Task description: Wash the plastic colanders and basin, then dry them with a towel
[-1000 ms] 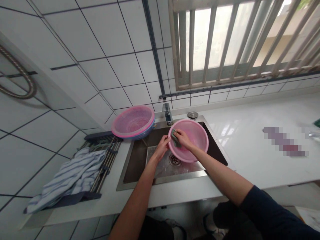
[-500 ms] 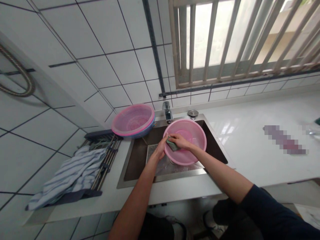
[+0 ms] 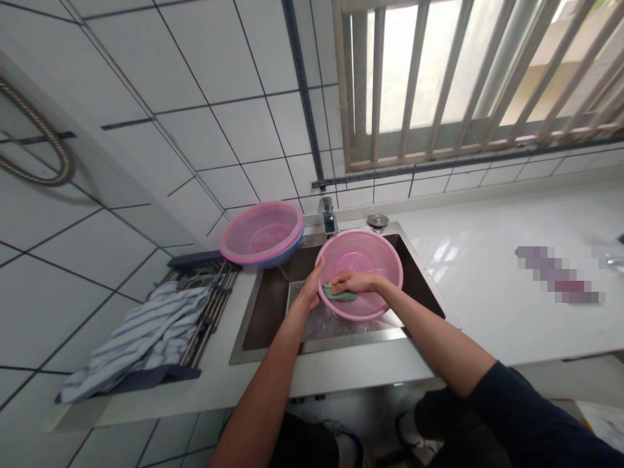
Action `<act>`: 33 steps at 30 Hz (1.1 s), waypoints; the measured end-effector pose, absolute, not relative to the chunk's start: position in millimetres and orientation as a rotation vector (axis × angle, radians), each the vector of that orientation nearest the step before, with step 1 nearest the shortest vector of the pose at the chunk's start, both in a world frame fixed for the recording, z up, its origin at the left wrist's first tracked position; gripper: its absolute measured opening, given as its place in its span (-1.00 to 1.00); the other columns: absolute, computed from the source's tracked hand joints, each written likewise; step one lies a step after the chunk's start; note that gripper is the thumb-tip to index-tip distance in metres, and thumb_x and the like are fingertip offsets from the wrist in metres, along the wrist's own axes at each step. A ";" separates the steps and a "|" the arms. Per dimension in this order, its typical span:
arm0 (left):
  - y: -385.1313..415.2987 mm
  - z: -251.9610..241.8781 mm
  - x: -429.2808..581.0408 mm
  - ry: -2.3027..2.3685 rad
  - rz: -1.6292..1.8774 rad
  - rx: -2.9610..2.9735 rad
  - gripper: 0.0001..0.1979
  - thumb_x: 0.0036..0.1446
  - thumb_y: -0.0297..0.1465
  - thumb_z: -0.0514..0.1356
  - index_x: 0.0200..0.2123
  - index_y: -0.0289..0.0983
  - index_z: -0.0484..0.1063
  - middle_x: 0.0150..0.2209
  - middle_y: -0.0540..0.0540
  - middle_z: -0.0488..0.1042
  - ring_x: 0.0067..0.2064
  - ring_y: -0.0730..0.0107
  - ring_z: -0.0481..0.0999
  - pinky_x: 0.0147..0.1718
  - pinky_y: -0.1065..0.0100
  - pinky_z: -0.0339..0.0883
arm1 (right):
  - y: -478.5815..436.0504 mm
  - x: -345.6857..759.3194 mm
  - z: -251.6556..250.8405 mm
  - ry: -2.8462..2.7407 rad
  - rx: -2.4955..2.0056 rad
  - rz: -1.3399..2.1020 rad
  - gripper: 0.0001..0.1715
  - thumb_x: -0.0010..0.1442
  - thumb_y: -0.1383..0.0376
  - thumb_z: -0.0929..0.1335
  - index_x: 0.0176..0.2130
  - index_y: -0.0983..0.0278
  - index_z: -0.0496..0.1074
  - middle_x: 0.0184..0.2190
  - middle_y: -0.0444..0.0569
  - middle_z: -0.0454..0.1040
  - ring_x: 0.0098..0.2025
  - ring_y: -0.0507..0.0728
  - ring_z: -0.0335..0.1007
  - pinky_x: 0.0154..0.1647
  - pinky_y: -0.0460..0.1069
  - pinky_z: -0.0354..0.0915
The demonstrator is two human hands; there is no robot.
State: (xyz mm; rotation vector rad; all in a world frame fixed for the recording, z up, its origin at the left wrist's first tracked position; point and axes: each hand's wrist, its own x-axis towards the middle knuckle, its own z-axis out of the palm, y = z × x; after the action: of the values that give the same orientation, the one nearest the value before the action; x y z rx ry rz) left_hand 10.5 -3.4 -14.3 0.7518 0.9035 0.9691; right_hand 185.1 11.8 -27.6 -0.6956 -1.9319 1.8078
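Note:
A pink plastic colander (image 3: 385,260) is held over the metal sink (image 3: 263,318), tilted a little toward me. My left hand (image 3: 312,286) grips its left rim, thumb on the rim and fingers out of sight beneath. Inside the colander, my right hand (image 3: 353,282) is closed on a green scouring pad (image 3: 341,295), which presses against the inner wall at the lower left.
Stacked pink and blue baskets (image 3: 263,235) lean at the sink's back left corner. Behind the sink stand a faucet (image 3: 327,216) and a metal drain strainer (image 3: 377,221). A striped cloth (image 3: 141,338) drapes over a rack (image 3: 209,312) at left. White countertop (image 3: 478,273) extends right.
My right hand and the scouring pad have moved down along the colander's inner wall, slightly away from my left thumb. My left hand keeps its hold on the rim.

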 end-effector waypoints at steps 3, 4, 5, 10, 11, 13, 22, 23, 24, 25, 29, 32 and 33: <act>-3.7 -14.6 14.2 0.871 0.911 0.730 -0.46 0.41 -0.05 0.24 0.18 -0.37 0.58 -0.01 -0.35 0.71 0.02 -0.04 0.73 0.11 0.03 0.59 | 18.0 182.2 -27.2 -1.710 -0.785 1.532 -0.58 0.16 -0.04 0.48 -0.25 0.27 0.57 -0.30 -0.05 0.57 -0.29 0.11 0.36 -0.24 -0.03 0.29; -3.5 -15.0 15.4 0.861 0.916 0.724 -0.49 0.41 -0.07 0.25 0.18 -0.36 0.58 -0.02 -0.33 0.71 0.02 -0.03 0.73 0.12 0.03 0.59 | 20.6 181.1 -27.0 -1.593 -0.827 1.415 -0.58 0.19 -0.04 0.45 -0.24 0.26 0.55 -0.28 -0.04 0.57 -0.28 0.11 0.35 -0.24 -0.03 0.29; -3.1 -15.4 16.5 0.856 0.933 0.722 -0.52 0.41 -0.10 0.26 0.16 -0.35 0.59 -0.03 -0.32 0.72 0.03 -0.01 0.73 0.12 0.05 0.58 | 23.0 180.2 -26.8 -1.483 -0.866 1.306 -0.58 0.21 -0.05 0.42 -0.24 0.25 0.52 -0.28 -0.04 0.55 -0.28 0.11 0.33 -0.25 -0.04 0.28; -0.5 -16.8 15.8 0.867 0.953 0.717 -0.56 0.39 -0.13 0.29 0.08 -0.37 0.63 -0.06 -0.32 0.72 -0.01 0.03 0.74 0.10 0.10 0.59 | 25.2 178.9 -27.9 -1.503 -0.878 1.278 -0.63 0.19 -0.01 0.38 -0.29 0.25 0.47 -0.38 -0.09 0.46 -0.34 0.08 0.26 -0.32 -0.05 0.22; -0.4 -16.7 14.4 0.869 0.938 0.715 -0.54 0.39 -0.10 0.28 0.08 -0.38 0.63 -0.06 -0.34 0.72 -0.02 0.02 0.74 0.08 0.09 0.60 | 23.4 178.5 -28.5 -1.615 -0.840 1.377 -0.64 0.17 0.01 0.40 -0.31 0.26 0.49 -0.40 -0.10 0.46 -0.36 0.07 0.26 -0.33 -0.05 0.21; -0.9 -16.3 11.3 0.872 0.914 0.719 -0.49 0.39 -0.06 0.26 0.10 -0.39 0.62 -0.04 -0.36 0.71 -0.03 0.00 0.74 0.06 0.07 0.62 | 19.0 177.8 -29.6 -1.831 -0.751 1.586 -0.67 0.13 0.05 0.44 -0.35 0.29 0.52 -0.44 -0.09 0.47 -0.39 0.06 0.26 -0.33 -0.05 0.22; 1.5 -18.6 13.4 0.876 0.919 0.718 -0.61 0.42 -0.18 0.26 0.06 -0.38 0.64 -0.11 -0.30 0.73 -0.08 0.08 0.75 0.10 0.11 0.58 | 22.5 181.3 -28.3 -1.525 -0.850 1.313 -0.65 0.21 0.03 0.41 -0.24 0.26 0.54 -0.31 -0.04 0.54 -0.33 0.10 0.33 -0.29 -0.03 0.26; 1.8 -19.0 13.7 0.870 0.933 0.722 -0.62 0.42 -0.19 0.27 0.07 -0.37 0.64 -0.09 -0.30 0.73 -0.06 0.08 0.75 0.11 0.12 0.57 | 24.3 181.9 -28.5 -1.492 -0.862 1.281 -0.64 0.22 0.02 0.40 -0.24 0.26 0.54 -0.31 -0.04 0.54 -0.33 0.10 0.32 -0.29 -0.03 0.25; 1.7 -19.3 13.6 0.866 0.934 0.726 -0.62 0.41 -0.19 0.27 0.08 -0.37 0.63 -0.07 -0.30 0.73 -0.05 0.08 0.74 0.12 0.11 0.57 | 25.7 182.5 -29.2 -1.496 -0.870 1.279 -0.65 0.22 0.03 0.40 -0.24 0.26 0.53 -0.32 -0.04 0.53 -0.34 0.09 0.31 -0.31 -0.04 0.24; 1.4 -19.5 13.2 0.866 0.918 0.730 -0.61 0.41 -0.18 0.28 0.08 -0.37 0.63 -0.07 -0.31 0.72 -0.05 0.07 0.74 0.12 0.10 0.57 | 26.5 183.1 -30.2 -1.538 -0.871 1.315 -0.66 0.20 0.03 0.40 -0.26 0.27 0.53 -0.34 -0.05 0.52 -0.35 0.09 0.30 -0.32 -0.04 0.23; -1.0 -19.4 9.9 0.892 0.859 0.748 -0.51 0.39 -0.08 0.27 0.13 -0.34 0.62 -0.05 -0.33 0.72 -0.06 0.03 0.74 0.09 0.06 0.59 | 23.2 187.5 -35.2 -1.924 -0.747 1.731 -0.71 0.09 0.09 0.45 -0.35 0.29 0.54 -0.44 -0.10 0.49 -0.42 0.05 0.25 -0.35 -0.05 0.21; -1.9 -18.4 8.4 0.895 0.936 0.777 -0.51 0.40 -0.07 0.26 0.14 -0.34 0.61 0.03 -0.32 0.70 -0.01 0.06 0.73 0.12 0.12 0.58 | 18.0 191.1 -37.0 -2.119 -0.662 1.919 -0.74 0.06 0.13 0.48 -0.38 0.30 0.55 -0.47 -0.13 0.48 -0.43 0.04 0.24 -0.36 -0.06 0.20; -1.8 -18.2 8.2 0.889 0.953 0.780 -0.51 0.40 -0.08 0.26 0.13 -0.35 0.62 0.04 -0.33 0.69 0.00 0.07 0.73 0.12 0.14 0.58 | 16.9 191.1 -37.3 -2.134 -0.656 1.923 -0.74 0.05 0.14 0.48 -0.38 0.30 0.56 -0.47 -0.13 0.48 -0.43 0.04 0.25 -0.36 -0.06 0.20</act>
State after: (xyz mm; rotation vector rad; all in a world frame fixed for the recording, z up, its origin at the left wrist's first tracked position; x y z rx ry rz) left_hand 8.2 -1.8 -18.2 0.7805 0.8891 0.9531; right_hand 191.1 16.9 -37.3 -0.6559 -2.1345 1.9229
